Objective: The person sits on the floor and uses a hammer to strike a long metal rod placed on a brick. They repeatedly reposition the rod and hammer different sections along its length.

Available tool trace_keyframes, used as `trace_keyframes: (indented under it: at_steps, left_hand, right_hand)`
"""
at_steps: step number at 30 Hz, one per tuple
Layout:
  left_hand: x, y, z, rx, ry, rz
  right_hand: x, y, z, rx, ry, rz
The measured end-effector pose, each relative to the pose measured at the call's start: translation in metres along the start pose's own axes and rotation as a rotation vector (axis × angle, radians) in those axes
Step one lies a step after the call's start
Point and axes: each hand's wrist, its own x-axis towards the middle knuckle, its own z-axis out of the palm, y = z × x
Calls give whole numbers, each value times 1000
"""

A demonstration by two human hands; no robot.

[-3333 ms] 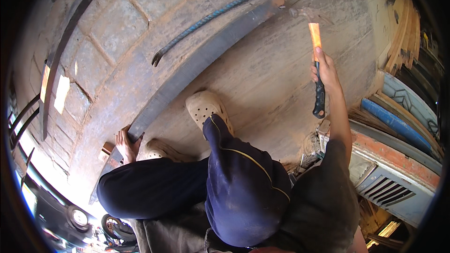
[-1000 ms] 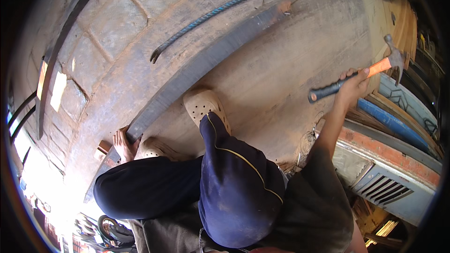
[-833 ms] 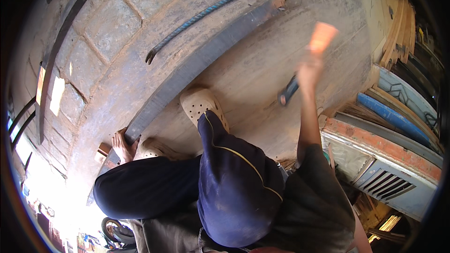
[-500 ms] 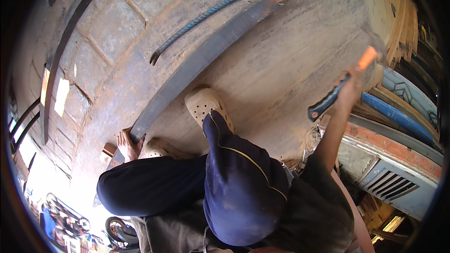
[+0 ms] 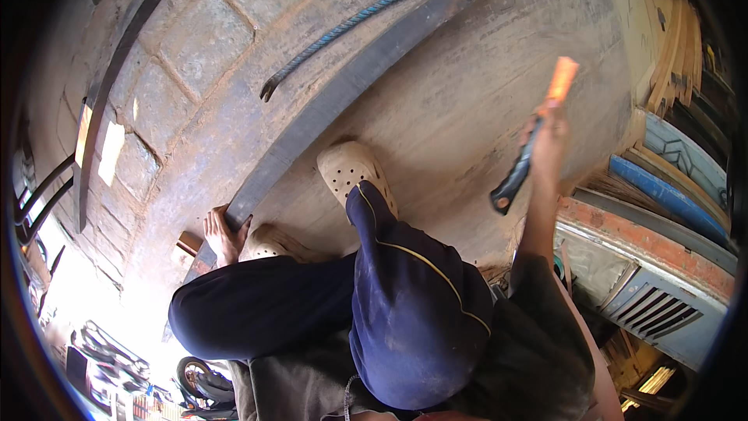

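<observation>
My left hand (image 5: 224, 237) grips the near end of a long, grey, weathered wooden board (image 5: 327, 105), its fingers wrapped over the edge. The board runs from beside my left shoe toward the far side, where its end looks reddish-brown. Raised on the right, my right hand (image 5: 552, 136) is closed around a hammer (image 5: 514, 179) with a black-and-orange handle. Motion blurs the hammer's upper end, so its head does not show clearly. Beyond the board lies a pry bar (image 5: 366, 14) with a twisted, bluish shaft and a forked tip.
Beige clogs (image 5: 351, 171) stand close to the board on the dusty floor. A small brown block (image 5: 187, 243) lies near my left hand. To the right are a rusty white-and-orange metal cabinet (image 5: 647, 242) and stacked planks (image 5: 676, 54). Motorcycles (image 5: 204, 380) stand at the lower left.
My right hand has swung the hammer leftward, and the hammer stands more upright. My left hand stays on the board. The whole view has shifted slightly.
</observation>
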Motion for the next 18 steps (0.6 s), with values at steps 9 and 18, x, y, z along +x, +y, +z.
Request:
trace_keyframes:
  at_steps: [9, 18]
  left_hand:
    - [1, -6, 3, -24, 53, 22]
    - [0, 4, 9, -30, 4, 39]
  right_hand:
    - [31, -78, -27, 149, 597, -479]
    - [-9, 43, 27, -175, -274, -44]
